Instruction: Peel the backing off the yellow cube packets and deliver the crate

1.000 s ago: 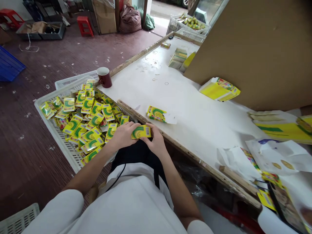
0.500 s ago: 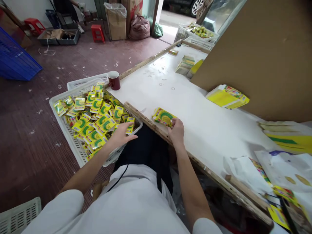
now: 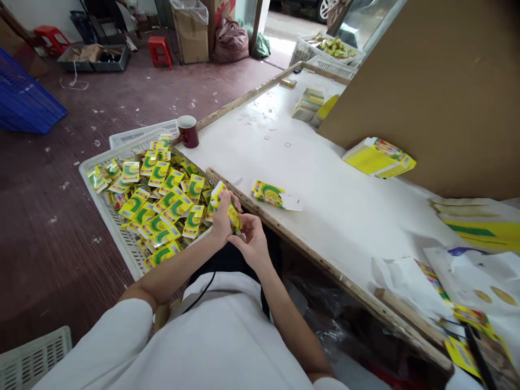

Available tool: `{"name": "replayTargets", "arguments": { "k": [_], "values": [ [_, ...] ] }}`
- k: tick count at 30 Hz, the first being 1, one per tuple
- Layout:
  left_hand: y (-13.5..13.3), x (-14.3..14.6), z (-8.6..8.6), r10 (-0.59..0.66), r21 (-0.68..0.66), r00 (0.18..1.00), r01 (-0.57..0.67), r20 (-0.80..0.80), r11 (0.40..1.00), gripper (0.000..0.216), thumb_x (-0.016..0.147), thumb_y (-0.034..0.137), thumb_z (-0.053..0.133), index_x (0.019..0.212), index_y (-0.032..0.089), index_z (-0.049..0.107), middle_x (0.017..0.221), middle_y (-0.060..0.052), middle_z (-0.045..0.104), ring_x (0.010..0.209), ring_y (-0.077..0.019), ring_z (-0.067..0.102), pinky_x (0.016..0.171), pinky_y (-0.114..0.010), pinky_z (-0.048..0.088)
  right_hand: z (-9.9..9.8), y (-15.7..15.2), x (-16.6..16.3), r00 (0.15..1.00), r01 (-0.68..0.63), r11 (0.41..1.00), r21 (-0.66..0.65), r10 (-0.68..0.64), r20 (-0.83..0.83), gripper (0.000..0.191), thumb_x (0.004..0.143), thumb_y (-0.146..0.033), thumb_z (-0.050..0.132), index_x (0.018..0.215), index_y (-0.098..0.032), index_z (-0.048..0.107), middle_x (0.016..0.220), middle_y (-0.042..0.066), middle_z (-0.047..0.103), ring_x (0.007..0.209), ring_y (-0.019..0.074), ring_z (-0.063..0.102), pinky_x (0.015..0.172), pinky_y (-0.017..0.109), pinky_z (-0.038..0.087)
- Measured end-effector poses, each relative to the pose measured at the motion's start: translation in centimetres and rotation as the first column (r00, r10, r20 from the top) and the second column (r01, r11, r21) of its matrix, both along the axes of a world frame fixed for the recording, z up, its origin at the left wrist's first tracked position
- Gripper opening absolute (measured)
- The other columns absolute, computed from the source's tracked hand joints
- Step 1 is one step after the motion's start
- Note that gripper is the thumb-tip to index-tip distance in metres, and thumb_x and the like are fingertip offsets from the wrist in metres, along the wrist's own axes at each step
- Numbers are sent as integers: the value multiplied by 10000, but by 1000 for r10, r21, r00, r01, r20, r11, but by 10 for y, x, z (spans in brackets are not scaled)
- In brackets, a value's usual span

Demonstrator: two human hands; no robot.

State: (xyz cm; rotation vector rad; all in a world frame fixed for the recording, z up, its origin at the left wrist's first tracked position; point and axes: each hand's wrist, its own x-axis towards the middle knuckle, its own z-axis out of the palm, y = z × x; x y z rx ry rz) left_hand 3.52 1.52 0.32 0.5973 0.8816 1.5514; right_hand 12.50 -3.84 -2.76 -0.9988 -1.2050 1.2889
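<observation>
No words, brand names or numbers can be read anywhere. The small yellow packets with a green swirl, heaped in the white plastic crate, each carry a pale label patch and tiny print, too small and blurred to make out. The same goes for the yellow packet pinched between the left hand and the right hand, and for the short stack of packets lying at the near edge of the white tabletop. The flat yellow cartons by its far edge and the printed yellow sheets toward its right end show coloured print, none of it legible.
</observation>
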Motion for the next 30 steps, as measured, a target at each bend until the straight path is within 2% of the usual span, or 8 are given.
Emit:
{"name": "replayTargets", "arguments": {
  "k": [4, 10, 13, 15, 18, 21, 26, 30],
  "values": [
    [-6, -1, -15, -78, 11, 995, 79, -67, 997, 586, 699, 755, 664, 890, 207, 582, 777, 10, 608, 694, -115, 595, 685, -255, 519, -2, 8, 12, 994, 108, 994, -19, -108, 26, 430, 725, -395, 790, 1052, -244, 556, 909, 13, 661, 834, 172, 631, 770, 319, 525],
    [-5, -15, -18, -186, 94, 936, 223, -300, 970, 375, 700, 506, 810, 839, 180, 688, 814, -19, 721, 784, -162, 663, 794, -307, 532, -5, 12, 48, 979, 196, 981, -12, -194, 66, 225, 769, -415, 755, 853, -227, 665, 835, 6, 717, 753, 194, 659, 728, 370, 550],
    [-2, -30, -4, -184, 159, 854, 294, -486, 943, 463, 754, 557, 745, 1012, 177, 689, 1032, -83, 733, 998, -233, 680, 937, -384, 520, -4, 12, 72, 891, 313, 931, 189, -356, 282, 144, 808, -389, 732, 844, -250, 727, 832, 7, 745, 764, 218, 662, 742, 397, 535],
    [-3, -37, 8, -108, 222, 732, 338, -672, 915, 651, 731, 579, 757, 1224, 181, 608, 1288, -137, 643, 1231, -281, 590, 1087, -442, 434, 0, 11, 85, 762, 268, 876, 400, -447, 468, 100, 867, -334, 679, 877, -279, 763, 881, 16, 765, 825, 229, 663, 810, 423, 508],
    [-9, -37, 17, -79, 127, 351, 527, -933, 840, 993, 553, 548, 882, 1382, 176, 482, 1414, -190, 540, 1346, -368, 482, 1140, -542, 360, 9, 6, 90, 638, -12, 835, 550, -417, 647, 196, 929, -253, 601, 931, -330, 781, 934, 12, 776, 863, 222, 652, 844, 427, 472],
    [-16, -27, 9, -193, -98, 82, 638, -978, 764, 864, 630, 428, 854, 1362, 162, 479, 1298, -180, 615, 1208, -363, 595, 1015, -535, 477, 12, 0, 78, 621, -75, 795, 602, -435, 652, 263, 942, -205, 576, 1000, -373, 771, 1002, 10, 762, 903, 214, 649, 819, 407, 487],
    [-20, -15, -10, -113, -41, 163, 391, -980, 919, 698, 709, 341, 765, 1316, 199, 452, 1266, -118, 617, 1149, -293, 631, 959, -431, 521, -2, -10, 40, 672, 261, 728, 634, -609, 422, 286, 939, -198, 572, 1109, -374, 722, 1031, 40, 723, 969, 220, 672, 885, 434, 558],
    [-18, -16, -14, -120, -61, 185, 298, -975, 953, 704, 705, 301, 755, 1316, 209, 419, 1241, -102, 618, 1103, -278, 648, 907, -409, 538, -11, -19, 23, 748, 358, 783, 509, -567, 345, 270, 935, -245, 568, 1181, -307, 657, 1160, 87, 683, 1114, 251, 646, 971, 485, 546]
  ]
}}
